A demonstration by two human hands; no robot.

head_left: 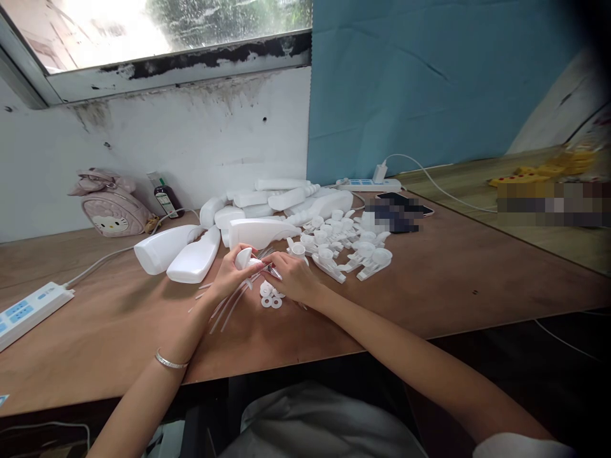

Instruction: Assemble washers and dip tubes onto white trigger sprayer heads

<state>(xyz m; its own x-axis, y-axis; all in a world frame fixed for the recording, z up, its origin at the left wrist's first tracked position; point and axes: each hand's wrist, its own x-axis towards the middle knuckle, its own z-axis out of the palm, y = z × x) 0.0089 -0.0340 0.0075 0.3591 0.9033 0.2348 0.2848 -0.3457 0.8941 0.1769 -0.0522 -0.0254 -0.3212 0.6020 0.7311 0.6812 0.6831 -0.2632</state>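
Note:
My left hand [228, 275] is closed around a white plastic trigger spray head [244, 258], held just above the table. Close against it, my right hand [294, 277] pinches a small shiny silvery piece [274, 272], too small to name. Thin translucent tubes [231, 309] lie under and in front of both hands. Several flat white rings [272, 301] are gathered below my right hand. To the right spreads a heap of white trigger spray heads [326, 256]. Behind my hands, white plastic bottles [258, 233] lie piled on their sides.
A brown tabletop [382, 312] bears everything. A pink bag [114, 213] and a dark bottle [167, 198] stand by the wall. One power strip [33, 312] lies at left, another power strip [367, 185] at the back. A phone [405, 203] lies behind the spray heads.

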